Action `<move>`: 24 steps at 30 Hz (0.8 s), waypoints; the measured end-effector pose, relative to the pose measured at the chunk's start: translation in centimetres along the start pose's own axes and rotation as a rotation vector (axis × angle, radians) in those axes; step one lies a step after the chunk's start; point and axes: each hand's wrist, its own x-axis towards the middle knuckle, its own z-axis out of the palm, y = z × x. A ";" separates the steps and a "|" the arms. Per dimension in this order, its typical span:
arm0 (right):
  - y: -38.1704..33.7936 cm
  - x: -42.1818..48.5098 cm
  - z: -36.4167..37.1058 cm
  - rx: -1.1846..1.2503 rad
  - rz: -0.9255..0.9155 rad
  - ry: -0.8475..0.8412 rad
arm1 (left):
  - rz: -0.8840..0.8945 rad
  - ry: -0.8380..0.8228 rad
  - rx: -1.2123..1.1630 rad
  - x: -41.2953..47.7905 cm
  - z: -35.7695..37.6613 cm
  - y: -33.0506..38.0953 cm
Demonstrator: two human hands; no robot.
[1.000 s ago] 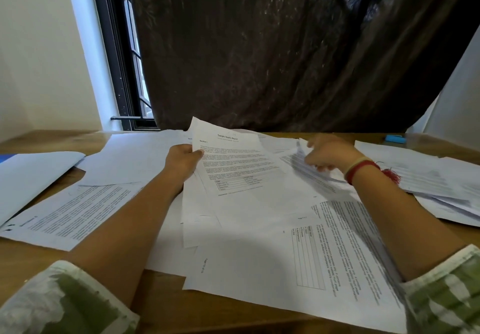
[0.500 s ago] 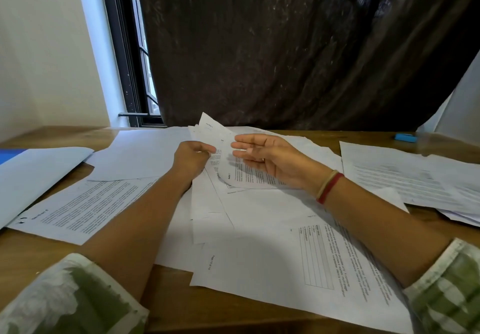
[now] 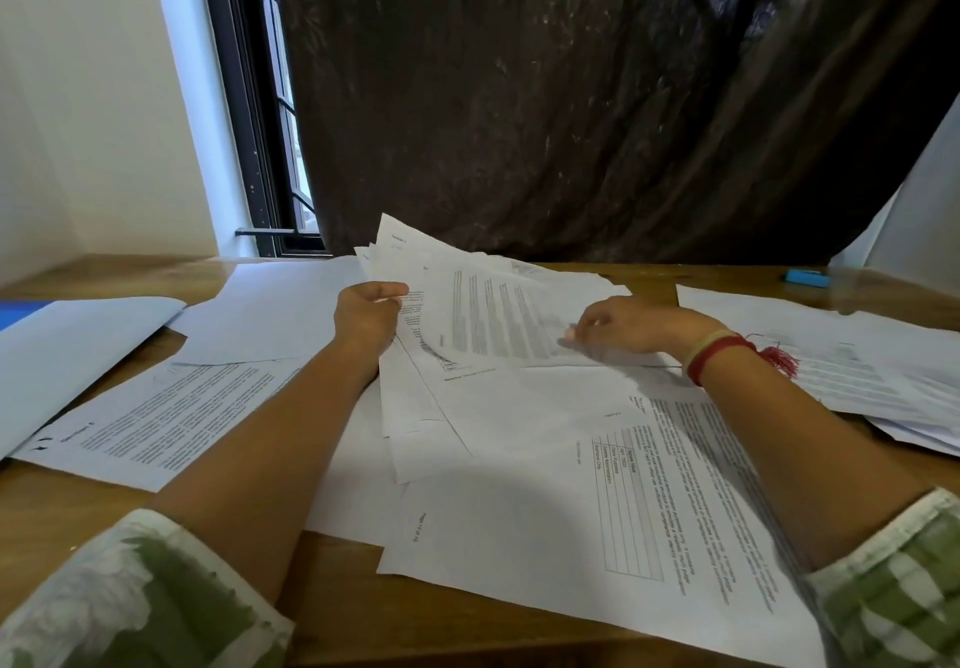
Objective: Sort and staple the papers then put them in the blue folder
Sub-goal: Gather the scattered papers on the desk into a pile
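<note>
nearest, a printed page with a table (image 3: 631, 506) lies flat on the wooden worktop (image 3: 332, 594) over other loose sheets, likely spread out so each heading can be read while sorting. beyond it the hands are apart. the left hand (image 3: 368, 316) is clamped on a fanned bundle of papers (image 3: 405, 262), tilted up off the worktop, probably to keep chosen pages together. the right hand (image 3: 621, 327) curls its fingers onto the top sheet (image 3: 498, 324); pinching or only pressing, i cannot tell through the blur. farther left, only a corner of the blue folder (image 3: 18, 311) shows under a white sheet (image 3: 78, 350); its contents are hidden.
</note>
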 end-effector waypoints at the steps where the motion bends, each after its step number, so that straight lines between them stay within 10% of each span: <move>1: -0.4 -0.1 0.2 0.037 -0.006 -0.021 | -0.008 0.006 -0.025 -0.1 0.0 0.1; 9: -3.5 -1.3 1.9 -0.053 -0.128 0.162 | -0.072 0.049 -0.114 -0.2 -0.2 0.5; 15: -5.4 -1.7 1.0 0.444 -0.424 -0.058 | -0.008 -0.032 -0.105 -0.6 -0.2 0.4; 24: -4.0 -1.7 1.6 0.153 -0.433 -0.192 | 0.062 -0.121 0.030 -1.1 0.0 0.3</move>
